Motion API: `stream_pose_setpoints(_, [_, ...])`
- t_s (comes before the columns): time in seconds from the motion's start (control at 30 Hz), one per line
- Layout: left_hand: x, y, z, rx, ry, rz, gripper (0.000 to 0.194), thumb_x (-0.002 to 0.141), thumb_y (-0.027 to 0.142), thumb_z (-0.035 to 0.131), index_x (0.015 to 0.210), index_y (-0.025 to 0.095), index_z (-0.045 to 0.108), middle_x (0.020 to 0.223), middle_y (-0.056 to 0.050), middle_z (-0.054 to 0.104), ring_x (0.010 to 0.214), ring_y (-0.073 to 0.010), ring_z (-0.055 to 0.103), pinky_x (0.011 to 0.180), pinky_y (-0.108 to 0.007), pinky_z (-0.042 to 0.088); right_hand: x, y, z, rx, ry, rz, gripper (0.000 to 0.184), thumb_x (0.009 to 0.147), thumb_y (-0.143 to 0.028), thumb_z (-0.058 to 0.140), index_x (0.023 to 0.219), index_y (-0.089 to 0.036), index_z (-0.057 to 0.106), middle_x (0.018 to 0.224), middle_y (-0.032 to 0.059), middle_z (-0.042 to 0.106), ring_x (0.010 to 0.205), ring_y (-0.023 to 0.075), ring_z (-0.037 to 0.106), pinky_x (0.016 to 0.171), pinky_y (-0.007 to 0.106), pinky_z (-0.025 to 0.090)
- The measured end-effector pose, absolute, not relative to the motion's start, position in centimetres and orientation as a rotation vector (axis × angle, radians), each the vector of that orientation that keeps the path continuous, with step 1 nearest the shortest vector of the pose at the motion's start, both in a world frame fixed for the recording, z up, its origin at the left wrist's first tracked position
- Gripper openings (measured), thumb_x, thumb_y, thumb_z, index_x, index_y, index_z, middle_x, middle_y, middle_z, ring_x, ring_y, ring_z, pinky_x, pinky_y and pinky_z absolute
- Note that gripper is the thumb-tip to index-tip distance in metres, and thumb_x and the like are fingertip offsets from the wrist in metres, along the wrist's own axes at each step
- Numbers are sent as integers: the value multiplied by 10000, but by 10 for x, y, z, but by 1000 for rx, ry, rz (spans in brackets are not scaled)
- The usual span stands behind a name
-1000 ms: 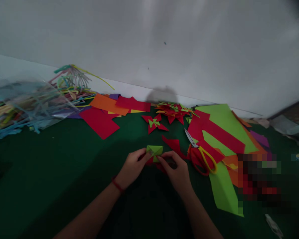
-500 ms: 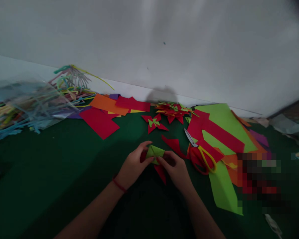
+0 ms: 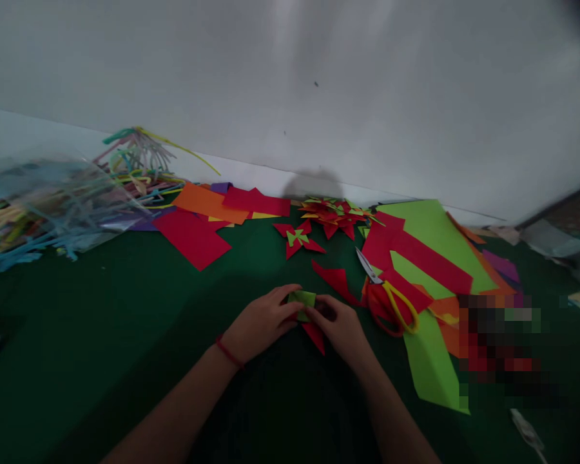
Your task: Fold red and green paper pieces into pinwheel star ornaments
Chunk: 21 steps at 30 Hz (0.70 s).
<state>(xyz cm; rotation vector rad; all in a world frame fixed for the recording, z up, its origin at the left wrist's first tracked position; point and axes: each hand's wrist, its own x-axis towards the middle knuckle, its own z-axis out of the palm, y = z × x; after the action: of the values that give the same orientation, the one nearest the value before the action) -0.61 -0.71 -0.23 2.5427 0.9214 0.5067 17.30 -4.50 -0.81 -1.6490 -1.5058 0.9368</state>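
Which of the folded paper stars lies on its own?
The red star with a green centre, just beyond the left hand. It lies separate; the others overlap in the pile behind it, to the right.

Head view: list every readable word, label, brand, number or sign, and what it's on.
None readable.
Folded green paper: no writing visible.
Scissors: no brand legible; any marking is too small to read.
Plastic bag: any print is too blurred to read.
Pixelated patch at right: unreadable.
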Motion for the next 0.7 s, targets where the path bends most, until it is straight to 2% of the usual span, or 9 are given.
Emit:
stream_pose_setpoints(0.2, [-3, -1, -3, 2555, 853, 512, 192, 784, 204, 526, 976, 204, 531, 1239, -82, 430, 1096, -220, 445, 923, -398, 373, 170, -46, -8, -1620, -1593, 853, 242, 811, -348, 474, 951, -212, 617, 856, 46, 618, 786, 192, 578, 696, 321, 453])
stream_pose_setpoints(0.37, [0, 3, -4, 2476, 853, 489, 160, 790, 224, 509, 945, 183, 519, 1108, -73, 437, 938, -183, 511, 772, -299, 444, 171, -46, -11, -1633, -1645, 766, 220, 810, -331, 481, 931, -217, 624, 828, 46, 570, 752, 183, 559, 664, 314, 444])
stream_pose_setpoints(0.53, [1, 13, 0, 2475, 794, 286, 153, 794, 275, 504, 920, 189, 517, 902, -27, 471, 747, -149, 512, 629, -250, 415, 172, -44, -13, -1662, -1468, 871, 286, 751, -338, 554, 1007, -212, 540, 739, 10, 576, 665, 167, 564, 583, 290, 457])
stream_pose_setpoints(0.7, [1, 16, 1, 2406, 783, 262, 122, 792, 265, 508, 884, 185, 509, 881, -20, 473, 767, -152, 493, 633, -244, 393, 172, -45, -13, -1613, -1533, 847, 159, 752, -340, 547, 834, -207, 577, 745, 17, 589, 668, 160, 560, 590, 282, 456])
